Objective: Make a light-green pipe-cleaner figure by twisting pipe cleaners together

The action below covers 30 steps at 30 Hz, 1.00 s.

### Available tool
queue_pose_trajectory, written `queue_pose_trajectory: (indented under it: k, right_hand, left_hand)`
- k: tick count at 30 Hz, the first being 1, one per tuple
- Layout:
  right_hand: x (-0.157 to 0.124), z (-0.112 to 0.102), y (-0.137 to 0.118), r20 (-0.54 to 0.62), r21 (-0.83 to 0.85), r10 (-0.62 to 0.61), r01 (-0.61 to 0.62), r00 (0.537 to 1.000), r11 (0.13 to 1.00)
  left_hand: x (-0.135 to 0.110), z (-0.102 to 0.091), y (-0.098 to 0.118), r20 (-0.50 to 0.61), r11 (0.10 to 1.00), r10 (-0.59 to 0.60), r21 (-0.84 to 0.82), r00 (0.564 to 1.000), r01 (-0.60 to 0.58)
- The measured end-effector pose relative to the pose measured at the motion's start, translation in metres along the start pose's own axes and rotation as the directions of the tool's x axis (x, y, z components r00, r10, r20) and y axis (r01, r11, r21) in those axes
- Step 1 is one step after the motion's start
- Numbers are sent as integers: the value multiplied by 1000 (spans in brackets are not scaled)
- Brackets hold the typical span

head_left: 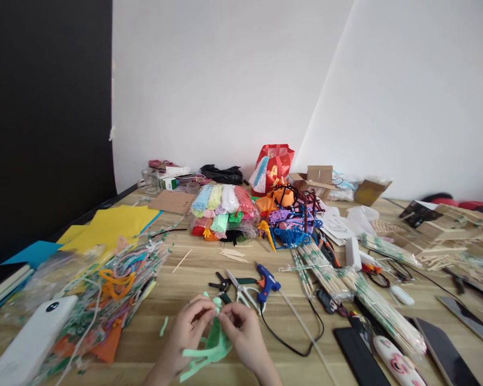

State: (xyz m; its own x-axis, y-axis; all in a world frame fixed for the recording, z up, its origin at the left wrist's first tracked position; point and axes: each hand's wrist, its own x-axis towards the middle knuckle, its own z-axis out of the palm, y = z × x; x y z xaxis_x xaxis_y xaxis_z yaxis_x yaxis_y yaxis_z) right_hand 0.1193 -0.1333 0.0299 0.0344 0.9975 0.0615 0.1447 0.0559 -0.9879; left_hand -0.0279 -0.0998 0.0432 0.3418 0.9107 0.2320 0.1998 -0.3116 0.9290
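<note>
Low in the middle of the head view, both my hands pinch a light green pipe-cleaner figure (211,346) over the wooden table (193,273). My left hand (187,332) grips its upper left part with curled fingers. My right hand (243,335) pinches the top right of it, fingertips almost touching the left hand's. A short green pipe-cleaner scrap (163,325) lies just left of my left hand. Scissors (241,289) and a blue glue gun (266,283) lie right behind my hands.
A clear bag of pipe cleaners (112,289) and a white device (32,340) lie at left, with yellow paper sheets (112,225) behind. Packed pipe cleaners (221,209), colourful woven shapes (293,220) and a red bag (274,163) sit further back. Bundles of sticks (346,279), phones (446,354) and wooden pieces (454,236) fill the right.
</note>
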Motion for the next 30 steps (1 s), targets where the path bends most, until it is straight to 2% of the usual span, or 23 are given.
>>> queue_pose_trajectory:
  k: [3, 8, 12, 16, 21, 26, 30]
  right_hand:
    - [1, -1, -1, 2, -10, 5, -5, 1000, 1000]
    - [3, -2, -5, 17, 43, -3, 2, 1000, 999]
    - [3, -2, -5, 20, 46, -1, 0, 1000, 999]
    - [3, -2, -6, -3, -31, -9, 9, 1000, 999]
    - [2, -4, -8, -45, -199, -36, 27, 998, 980]
    - [3, -8, -10, -13, -281, -58, 52, 998, 958]
    - [2, -10, -8, -3, -248, -75, 72, 997, 966]
  left_hand:
    - [2, -5, 5, 38, 995, 44, 93, 998, -47]
    - [1, -7, 3, 116, 998, 38, 50, 992, -44]
    - [0, -3, 0, 78, 996, 43, 74, 996, -49]
    - [0, -2, -2, 47, 973, 115, 196, 992, -122]
    - [-2, -4, -3, 123, 926, 160, 324, 979, -192]
    - [-4, -7, 4, 176, 915, 108, 366, 978, -167]
    - [-3, -8, 7, 158, 956, 63, 274, 985, -105]
